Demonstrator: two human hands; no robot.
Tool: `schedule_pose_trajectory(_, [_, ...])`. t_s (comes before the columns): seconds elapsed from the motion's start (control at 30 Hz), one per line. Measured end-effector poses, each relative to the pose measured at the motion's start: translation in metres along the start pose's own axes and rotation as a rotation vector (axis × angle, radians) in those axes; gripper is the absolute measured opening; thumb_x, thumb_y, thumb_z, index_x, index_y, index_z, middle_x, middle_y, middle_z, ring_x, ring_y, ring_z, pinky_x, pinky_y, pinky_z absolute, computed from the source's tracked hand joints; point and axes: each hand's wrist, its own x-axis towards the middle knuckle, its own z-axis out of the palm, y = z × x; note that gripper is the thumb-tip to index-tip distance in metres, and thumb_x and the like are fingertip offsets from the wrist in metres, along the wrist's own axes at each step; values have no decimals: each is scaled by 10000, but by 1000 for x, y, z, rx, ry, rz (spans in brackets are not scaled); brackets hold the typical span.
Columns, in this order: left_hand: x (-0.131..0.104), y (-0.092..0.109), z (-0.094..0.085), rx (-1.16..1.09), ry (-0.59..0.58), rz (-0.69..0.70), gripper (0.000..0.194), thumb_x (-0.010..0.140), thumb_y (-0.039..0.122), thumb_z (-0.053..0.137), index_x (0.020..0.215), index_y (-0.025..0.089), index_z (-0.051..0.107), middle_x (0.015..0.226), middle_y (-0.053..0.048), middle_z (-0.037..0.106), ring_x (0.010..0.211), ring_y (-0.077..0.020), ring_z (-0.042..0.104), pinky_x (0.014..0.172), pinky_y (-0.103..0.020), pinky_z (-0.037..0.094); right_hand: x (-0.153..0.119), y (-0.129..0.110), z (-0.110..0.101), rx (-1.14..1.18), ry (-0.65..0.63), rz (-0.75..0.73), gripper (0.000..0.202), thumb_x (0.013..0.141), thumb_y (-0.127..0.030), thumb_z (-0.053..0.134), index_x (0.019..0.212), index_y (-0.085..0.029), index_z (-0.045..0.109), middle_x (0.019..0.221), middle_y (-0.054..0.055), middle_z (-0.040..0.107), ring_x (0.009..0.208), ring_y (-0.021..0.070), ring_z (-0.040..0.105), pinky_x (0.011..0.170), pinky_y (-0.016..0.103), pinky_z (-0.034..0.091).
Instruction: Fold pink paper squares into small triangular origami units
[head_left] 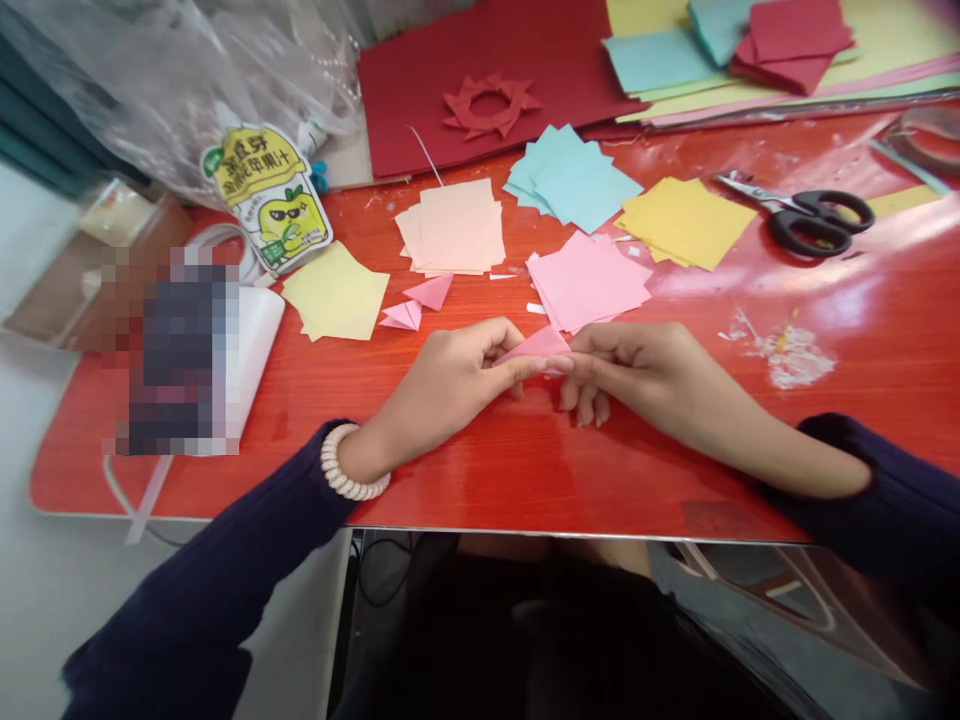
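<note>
"Above the red tabletop point(450, 490), near its front edge, what did the two hands have?"

"One folded pink paper triangle point(538, 344). The left hand point(454, 375) pinched its left part between thumb and fingers. The right hand point(667, 375) gripped its right end by thumb and forefinger, the other fingers curled loosely below."

"And just beyond them?"

"A stack of pink paper squares point(589, 280). Left of that lay two folded pink pieces point(429, 291), beside some pale yellow squares point(337, 295)."

"Farther back?"

"Peach squares point(454, 228), light blue squares point(574, 180) and golden yellow squares point(690, 222), going from left to right. Black-handled scissors point(814, 222) lay to the right of the golden ones, and white scraps point(799, 355) were strewn nearer the right forearm."

"Anything finished-looking?"

"A red folded-paper ring point(457, 108) with a pointed rim, which rested on dark red sheets point(420, 60)."
</note>
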Motion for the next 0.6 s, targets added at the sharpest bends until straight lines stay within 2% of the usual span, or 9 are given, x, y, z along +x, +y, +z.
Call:
schedule_pose_trajectory(0.23, [-2,5,-1,-9,-18,11,284,795,436,595,724,162,566,683,36,606,619,-73,518,558,-193,365,-1,-1,1,-1,27,6,313,870,-395,498,677,-153,538,568,-6,597,468,74,561,476,207,448])
schedule_pose_trajectory(0.4, [-4,8,0,40,6,36,314,848,413,531,673,157,581,652,32,625,576,-69,506,563,-204,360,-1,-1,2,-4,45,7,322,859,-417,508,664,-162,527,558,-13,587,445,76,550,453,213,435])
schedule_pose_trajectory(0.6, [-3,6,-1,48,-18,33,330,874,392,500,664,156,595,642,22,636,536,-56,515,520,-196,351,0,3,4,-39,52,-34,318,886,-399,466,677,-164,519,563,-19,572,435,61,532,440,199,426])
